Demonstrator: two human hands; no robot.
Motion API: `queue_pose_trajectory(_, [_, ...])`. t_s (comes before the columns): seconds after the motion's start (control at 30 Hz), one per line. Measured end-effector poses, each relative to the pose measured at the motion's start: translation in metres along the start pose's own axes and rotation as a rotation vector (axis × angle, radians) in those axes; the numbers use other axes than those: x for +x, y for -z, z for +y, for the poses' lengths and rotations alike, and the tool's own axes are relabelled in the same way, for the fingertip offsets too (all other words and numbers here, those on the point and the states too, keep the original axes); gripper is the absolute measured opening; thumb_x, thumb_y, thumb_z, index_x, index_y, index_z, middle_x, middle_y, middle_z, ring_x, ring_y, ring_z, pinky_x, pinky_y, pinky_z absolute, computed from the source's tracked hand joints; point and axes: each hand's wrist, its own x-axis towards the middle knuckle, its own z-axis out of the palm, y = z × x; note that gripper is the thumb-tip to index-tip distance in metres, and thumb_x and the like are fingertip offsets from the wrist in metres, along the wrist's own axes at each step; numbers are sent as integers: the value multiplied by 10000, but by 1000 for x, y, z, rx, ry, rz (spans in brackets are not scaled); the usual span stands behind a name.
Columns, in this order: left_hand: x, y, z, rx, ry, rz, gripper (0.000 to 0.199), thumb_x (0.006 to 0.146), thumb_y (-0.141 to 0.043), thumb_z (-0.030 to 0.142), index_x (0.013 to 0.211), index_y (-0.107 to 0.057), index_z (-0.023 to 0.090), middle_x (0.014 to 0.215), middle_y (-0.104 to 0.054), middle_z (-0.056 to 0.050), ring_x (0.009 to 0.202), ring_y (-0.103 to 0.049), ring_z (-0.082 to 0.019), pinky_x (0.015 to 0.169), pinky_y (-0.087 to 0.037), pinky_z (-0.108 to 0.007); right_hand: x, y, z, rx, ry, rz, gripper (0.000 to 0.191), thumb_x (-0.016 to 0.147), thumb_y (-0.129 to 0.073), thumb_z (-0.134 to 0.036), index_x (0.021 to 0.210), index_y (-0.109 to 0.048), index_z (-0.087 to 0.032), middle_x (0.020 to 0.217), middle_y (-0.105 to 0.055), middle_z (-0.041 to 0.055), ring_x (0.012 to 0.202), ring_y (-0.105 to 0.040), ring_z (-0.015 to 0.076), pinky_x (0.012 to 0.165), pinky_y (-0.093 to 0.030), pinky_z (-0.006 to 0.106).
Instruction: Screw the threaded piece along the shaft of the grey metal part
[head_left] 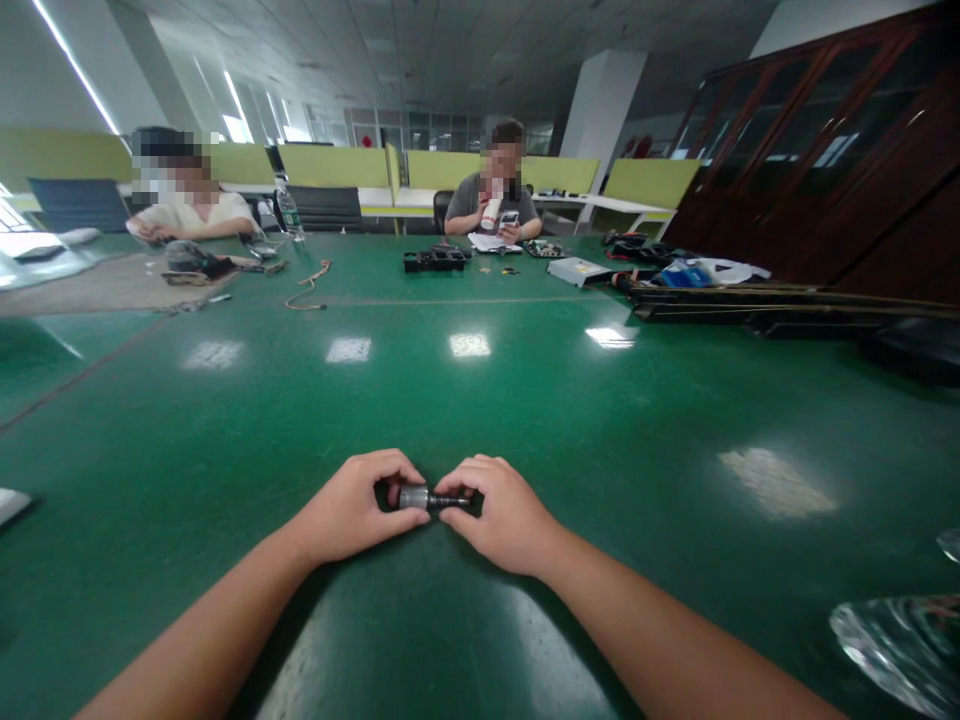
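A small metal part (415, 498), a knurled-looking grey cylinder with a thin dark shaft, lies lengthwise between my hands, low over the green table. My left hand (358, 508) is closed round the thick cylinder end, with the thumb on the near side and the fingers on the far side. Curled about the thin shaft end is my right hand (504, 515), its thumb and fingertips close to the middle of the part. The exact kind of part is too small to make out, and the fingers hide some of its edges.
The green table (465, 400) stretches far ahead. At its far side are a black device (435, 260), a cord (307, 288), a plastic bottle (287, 208) and a silver box (579, 271). Two people sit beyond. Clear plastic (900, 640) lies at near right.
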Motion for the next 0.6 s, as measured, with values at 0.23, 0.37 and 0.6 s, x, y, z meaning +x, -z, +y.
queue_pose_trajectory(0.23, [0,-4,4,32,31,-7,192,755,-736,291,881,-648,177,778,-629,10,696,-586,-146,643,-425,-244,0,-1,3,-14,20,-15,160,822,-704,-157,963,-714,-231,934,-714,-2,899,-596,163,813,-360,317])
queue_pose_trajectory(0.37, [0,-5,3,37,21,-6,191,762,-727,294,868,-621,175,779,-612,8,693,-572,-147,637,-418,-247,0,1,1,-22,18,-43,131,885,-653,-195,989,-721,-235,956,-722,5,920,-596,166,824,-357,326])
queue_pose_trajectory(0.6, [0,-3,3,43,-12,-18,172,776,-712,285,869,-618,174,817,-625,-9,718,-577,-153,652,-422,-252,0,1,-1,-56,27,-36,150,809,-733,-218,956,-720,-242,908,-709,-4,894,-586,169,815,-354,324])
